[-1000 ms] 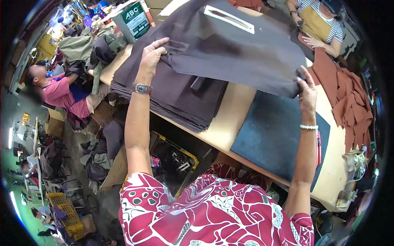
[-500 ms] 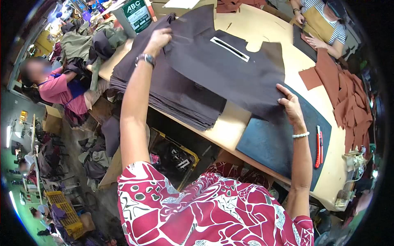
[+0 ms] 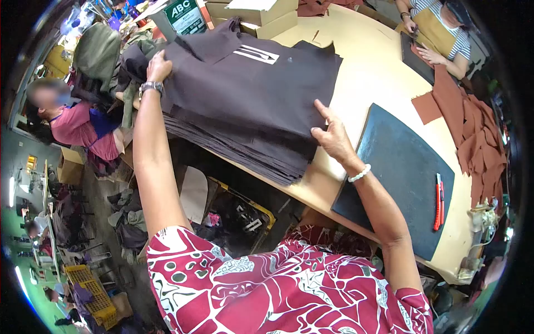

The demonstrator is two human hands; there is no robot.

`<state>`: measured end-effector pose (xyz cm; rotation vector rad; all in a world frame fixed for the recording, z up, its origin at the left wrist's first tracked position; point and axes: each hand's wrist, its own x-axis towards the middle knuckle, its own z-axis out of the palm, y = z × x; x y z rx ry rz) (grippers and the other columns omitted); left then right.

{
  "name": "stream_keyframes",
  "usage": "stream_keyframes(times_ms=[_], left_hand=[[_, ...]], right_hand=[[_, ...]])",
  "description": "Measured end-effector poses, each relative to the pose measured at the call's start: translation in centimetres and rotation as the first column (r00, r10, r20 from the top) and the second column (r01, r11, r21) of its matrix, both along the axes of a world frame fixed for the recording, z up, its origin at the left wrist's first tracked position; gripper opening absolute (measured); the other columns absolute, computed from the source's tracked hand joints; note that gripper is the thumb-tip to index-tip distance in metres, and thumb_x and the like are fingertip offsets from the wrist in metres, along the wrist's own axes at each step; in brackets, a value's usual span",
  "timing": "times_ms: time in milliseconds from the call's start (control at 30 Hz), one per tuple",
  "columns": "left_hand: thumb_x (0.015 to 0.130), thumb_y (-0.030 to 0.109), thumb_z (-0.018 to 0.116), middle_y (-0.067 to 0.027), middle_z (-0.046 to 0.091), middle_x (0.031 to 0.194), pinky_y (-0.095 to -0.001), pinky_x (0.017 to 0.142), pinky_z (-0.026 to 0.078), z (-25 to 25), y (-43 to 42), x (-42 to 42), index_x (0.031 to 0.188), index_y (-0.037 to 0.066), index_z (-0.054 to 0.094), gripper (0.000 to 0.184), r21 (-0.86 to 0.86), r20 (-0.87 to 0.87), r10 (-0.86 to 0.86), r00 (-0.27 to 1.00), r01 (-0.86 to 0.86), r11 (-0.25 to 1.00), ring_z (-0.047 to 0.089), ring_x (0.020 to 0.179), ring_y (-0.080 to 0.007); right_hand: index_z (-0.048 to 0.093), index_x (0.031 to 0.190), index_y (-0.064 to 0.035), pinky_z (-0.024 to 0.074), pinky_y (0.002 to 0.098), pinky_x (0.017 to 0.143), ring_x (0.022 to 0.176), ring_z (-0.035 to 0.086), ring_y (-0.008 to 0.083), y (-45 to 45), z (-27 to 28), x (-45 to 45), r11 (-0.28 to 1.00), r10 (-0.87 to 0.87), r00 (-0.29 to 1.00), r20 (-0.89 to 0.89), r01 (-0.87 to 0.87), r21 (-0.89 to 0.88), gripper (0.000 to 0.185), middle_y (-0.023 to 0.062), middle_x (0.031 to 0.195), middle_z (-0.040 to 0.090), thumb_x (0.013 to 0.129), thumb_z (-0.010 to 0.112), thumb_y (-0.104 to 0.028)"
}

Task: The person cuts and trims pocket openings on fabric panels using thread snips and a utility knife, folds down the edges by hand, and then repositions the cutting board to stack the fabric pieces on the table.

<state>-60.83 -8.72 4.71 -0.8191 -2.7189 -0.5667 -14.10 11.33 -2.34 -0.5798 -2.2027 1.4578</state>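
Note:
A large dark brown fabric piece [image 3: 250, 89] lies spread over a stack of similar cut pieces [image 3: 239, 150] at the table's near left edge. Near its top is a white patch [image 3: 256, 54] with dark slits. My left hand [image 3: 159, 67], wearing a watch, has its fingers closed at the piece's left edge. At the right edge is my right hand [image 3: 334, 135], thumb and forefinger apart on the cloth; its other fingers are hidden, and it seems to hold that edge.
A dark cutting mat [image 3: 397, 172] with a red cutter [image 3: 438, 206] lies on the table to the right. Rust-brown fabric [image 3: 473, 133] drapes beyond it. A green ABC container [image 3: 183, 19] and cardboard box [image 3: 267, 19] stand behind. Co-workers sit at far right and left.
Both hands have moved left with the dark fabric piece, which was partly lifted and now lies over the stack. More of the cutting mat shows.

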Motion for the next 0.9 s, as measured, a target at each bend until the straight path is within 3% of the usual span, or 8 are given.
stream_keyframes(times_ms=[100, 133, 267, 433, 567, 600, 733, 900], left_hand=[[0.073, 0.012, 0.046, -0.0146, 0.044, 0.136, -0.0359, 0.104, 0.033, -1.1, -0.7, 1.8, 0.129, 0.003, 0.048, 0.057, 0.008, -0.022, 0.037, 0.999, -0.037, 0.999, 0.042, 0.125, -0.0285], [0.073, 0.011, 0.046, -0.015, 0.042, 0.137, -0.037, 0.104, 0.033, -1.7, -0.7, 1.5, 0.13, 0.003, 0.046, 0.057, -0.031, -0.028, 0.056, 0.998, -0.057, 0.998, 0.041, 0.126, -0.0296], [0.078, 0.018, 0.054, -0.0165, 0.03, 0.144, -0.0438, 0.105, 0.031, -3.3, -0.1, 1.5, 0.138, 0.008, 0.034, 0.064, 0.026, -0.039, 0.075, 0.996, -0.074, 0.997, 0.036, 0.128, -0.0347], [0.081, 0.039, 0.059, -0.0204, 0.034, 0.14, -0.0586, 0.102, 0.027, -3.0, 6.3, 11.1, 0.134, 0.014, 0.042, 0.061, -0.103, -0.568, 0.072, 0.82, -0.157, 0.982, 0.024, 0.134, -0.0369], [0.088, 0.041, 0.051, -0.018, 0.039, 0.138, -0.0548, 0.102, 0.029, -6.9, 10.7, 15.0, 0.126, 0.014, 0.052, 0.046, 0.039, -0.25, -0.528, 0.812, 0.553, 0.832, 0.034, 0.128, -0.0331], [0.089, 0.04, 0.05, -0.0172, 0.04, 0.137, -0.0548, 0.102, 0.029, -6.9, 11.1, 16.8, 0.126, 0.013, 0.051, 0.046, -0.014, -0.246, -0.508, 0.825, 0.521, 0.853, 0.036, 0.127, -0.0321], [0.089, 0.046, 0.045, -0.0139, 0.043, 0.135, -0.0577, 0.101, 0.026, -7.9, 12.0, 15.3, 0.125, 0.014, 0.052, 0.049, 0.025, -0.274, -0.372, 0.887, 0.394, 0.919, 0.036, 0.127, -0.0344], [0.09, 0.046, 0.042, -0.01, 0.047, 0.129, -0.0583, 0.099, 0.029, -6.1, 12.0, 8.6, 0.121, 0.018, 0.054, 0.044, 0.047, -0.156, -0.226, 0.961, 0.236, 0.971, 0.037, 0.125, -0.0331]], right_hand=[[0.037, 0.134, 0.0042, 0.0205, 0.0351, 0.11, 0.132, 0.031, 0.0349, -1.0, 0.9, 0.1, 1.0, 0.004, 1.0, 0.021, -0.004, -0.019, 0.067, 0.0278, 0.135, 0.039, 0.069, 0.054, -0.005], [0.036, 0.134, 0.0057, 0.0389, 0.0318, 0.097, 0.112, 0.052, 0.0288, -0.9, -0.5, -0.3, 0.979, -0.059, 0.998, 0.009, 0.056, 0.194, 0.068, 0.0253, 0.132, 0.044, 0.069, 0.055, -0.004], [0.032, 0.136, 0.0073, 0.048, 0.0236, 0.067, 0.079, 0.058, 0.0138, -2.4, 2.8, -0.6, 0.904, -0.044, 0.999, 0.008, 0.043, -0.425, 0.068, 0.0186, 0.125, 0.051, 0.074, 0.059, -0.002], [0.028, 0.137, 0.0084, 0.0459, 0.0201, 0.055, 0.071, 0.056, 0.0091, -3.9, 2.5, -1.6, 0.855, -0.127, 0.99, -0.053, 0.082, -0.512, 0.068, 0.0153, 0.121, 0.053, 0.078, 0.061, 0.001], [0.027, 0.136, 0.0106, 0.0386, 0.0287, 0.097, 0.115, 0.049, 0.0253, -2.8, -1.4, -1.3, 0.941, -0.09, 0.995, -0.032, 0.074, -0.33, 0.071, 0.0225, 0.131, 0.044, 0.077, 0.063, -0.007], [0.027, 0.136, 0.0107, 0.0202, 0.0306, 0.109, 0.132, 0.031, 0.028, -3.3, -0.4, -0.9, 0.937, -0.069, 0.997, -0.021, 0.058, -0.343, 0.072, 0.0235, 0.136, 0.038, 0.078, 0.063, -0.01], [0.026, 0.138, 0.0073, 0.048, 0.0266, 0.081, 0.092, 0.056, 0.0161, -4.1, 1.0, -0.6, 0.898, -0.025, 1.0, -0.003, 0.021, -0.44, 0.07, 0.0173, 0.139, 0.035, 0.08, 0.06, -0.009], [0.027, 0.139, 0.0049, 0.0499, 0.0251, 0.064, 0.071, 0.055, 0.0103, -4.1, -0.1, -0.3, 0.921, -0.032, 0.999, -0.044, 0.012, -0.388, 0.067, 0.0168, 0.139, 0.034, 0.08, 0.057, -0.007]])
